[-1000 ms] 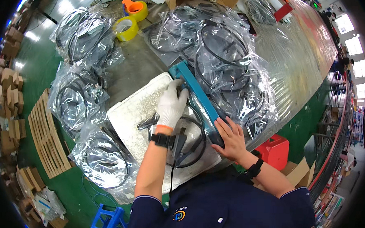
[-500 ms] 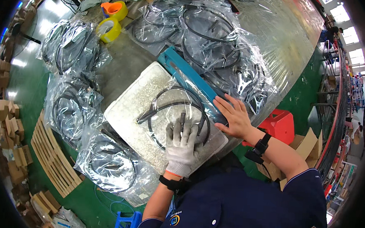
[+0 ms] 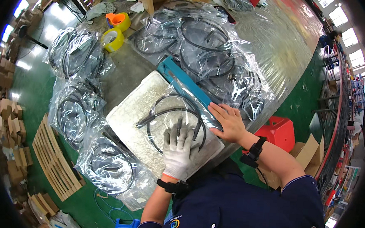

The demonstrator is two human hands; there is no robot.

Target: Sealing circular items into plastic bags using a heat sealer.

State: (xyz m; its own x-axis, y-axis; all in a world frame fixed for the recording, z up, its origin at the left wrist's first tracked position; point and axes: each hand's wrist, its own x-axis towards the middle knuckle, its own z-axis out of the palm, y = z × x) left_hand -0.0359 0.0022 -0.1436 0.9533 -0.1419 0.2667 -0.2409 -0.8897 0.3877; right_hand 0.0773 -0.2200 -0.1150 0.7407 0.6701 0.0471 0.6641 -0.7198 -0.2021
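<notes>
A coiled black cable [image 3: 172, 112] in a clear plastic bag lies on a white foam block [image 3: 129, 97]. My left hand [image 3: 177, 151], in a whitish glove with grey fingertips, rests flat on the bagged coil with its fingers stretched out. Along the block's far right side runs a long teal bar-shaped device [image 3: 189, 82], which looks like a bag sealer; the bag's far edge reaches it. My bare right hand [image 3: 230, 125] presses on the near end of this bar, fingers extended. The bag's edge at the bar is hard to make out.
Bagged black cables [image 3: 205, 41] are heaped behind the bar, and more bagged cables [image 3: 107, 163] line the table's left side. Rolls of yellow tape [image 3: 112, 40] stand at the far left. A red stool [image 3: 278, 133] and an open cardboard box [image 3: 306, 155] are at the right.
The view has shifted a little, so the table sits slightly lower in the picture. Both hands keep about the same places on the bag and the teal bar.
</notes>
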